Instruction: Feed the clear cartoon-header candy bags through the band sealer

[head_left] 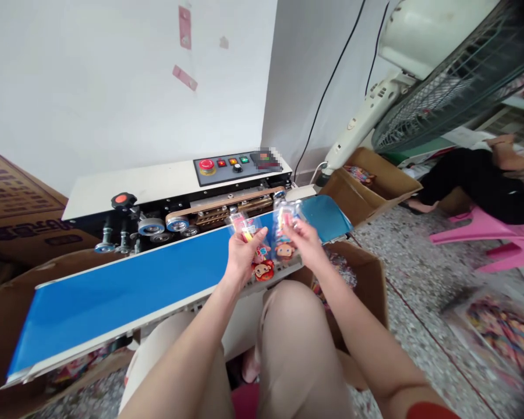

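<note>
My left hand [243,251] is closed on clear plastic packets [262,269] with cartoon faces printed on them, one with red hair. Just right of it, my right hand [303,237] pinches another clear packet [283,249] that shows a brown-haired cartoon face. Both hands are over the right part of the blue conveyor belt [126,291]. Behind them runs the band sealing machine [166,186], its brown band [227,200] stretched between rollers. How many packets the left hand holds is hard to make out.
An open cardboard box [369,279] with packets stands by my right knee, another box [375,189] beyond it. A fan [445,87] leans in at upper right. A person in black trousers [463,180] sits near a pink stool [493,241]. A bag of packets [502,326] lies on the floor.
</note>
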A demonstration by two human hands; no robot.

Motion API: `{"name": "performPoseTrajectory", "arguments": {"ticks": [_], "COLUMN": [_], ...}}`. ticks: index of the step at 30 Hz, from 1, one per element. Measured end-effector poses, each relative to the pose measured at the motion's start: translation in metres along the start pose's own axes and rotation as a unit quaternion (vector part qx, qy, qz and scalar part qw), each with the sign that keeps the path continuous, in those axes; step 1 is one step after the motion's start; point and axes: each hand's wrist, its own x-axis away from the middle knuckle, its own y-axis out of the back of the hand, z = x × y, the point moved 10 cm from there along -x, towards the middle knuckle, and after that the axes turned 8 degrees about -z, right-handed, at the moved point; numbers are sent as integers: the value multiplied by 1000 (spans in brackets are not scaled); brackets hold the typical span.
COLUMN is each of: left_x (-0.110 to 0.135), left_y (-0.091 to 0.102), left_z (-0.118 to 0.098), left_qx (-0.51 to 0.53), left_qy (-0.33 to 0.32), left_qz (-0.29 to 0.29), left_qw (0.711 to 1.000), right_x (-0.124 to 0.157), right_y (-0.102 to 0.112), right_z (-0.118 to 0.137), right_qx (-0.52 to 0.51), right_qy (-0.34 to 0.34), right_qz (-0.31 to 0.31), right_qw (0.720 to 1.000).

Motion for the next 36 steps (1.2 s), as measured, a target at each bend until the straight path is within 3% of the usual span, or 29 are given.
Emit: {"name": "performPoseTrajectory", "arguments": {"ticks": [3, 4, 7, 9, 11, 13, 14, 16, 18, 19, 21, 24, 26, 29, 31, 34, 36], "left_x": [1, 1, 1, -1, -2, -3, -3, -1, 2, 3, 5, 5, 4, 1, 0, -1, 0], "left_y": [1, 1, 0, 0, 0, 0, 0, -1, -3, -4, -4, 0, 1, 1, 2, 5, 6], "left_z": [0, 0, 0, 0, 0, -1, -3, -7, -10, -11, -13, -17, -18, -17, -17, -20, -23], "left_qx": [-3, 3, 37, 62, 85, 105, 110, 102, 67, 43, 0, -24, -21, -14, -15, -19, -20], "left_qy": [21, 24, 30, 31, 26, 17, 6, -27, -56, -63, -72, -82, -84, -84, -82, -85, -93], "left_qz": [-7, -7, -9, -13, -19, -21, -20, -17, -8, -3, -1, -15, -15, -11, -17, -28, -25], "left_qw": [1000, 1000, 999, 998, 996, 994, 994, 994, 996, 997, 997, 996, 996, 996, 996, 996, 995], "right_x": [-44, -58, -88, -92, -79, -49, -30, 12, 40, 43, 28, -20, -53, -81, -80, -54, -30], "right_y": [43, 49, 45, 43, 43, 27, 10, -35, -53, -50, -25, 35, 59, 56, 48, 47, 63], "right_z": [-15, -19, -22, -12, 10, 22, 21, 4, -3, -5, -8, -11, -18, -34, -31, -6, 4], "right_qx": [10, 40, 141, 210, 259, 240, 204, 111, 38, 15, -3, 24, 62, 122, 172, 211, 171], "right_qy": [-52, -70, -99, -63, 13, 59, 57, -12, -44, -51, -54, -53, -71, -114, -81, 25, 58], "right_qz": [-94, -90, -5, -3, -70, -77, -35, 118, 160, 146, 67, -77, -112, -71, -62, -79, -95], "right_qw": [994, 993, 985, 976, 963, 966, 977, 987, 985, 988, 996, 995, 989, 983, 980, 974, 979]}}
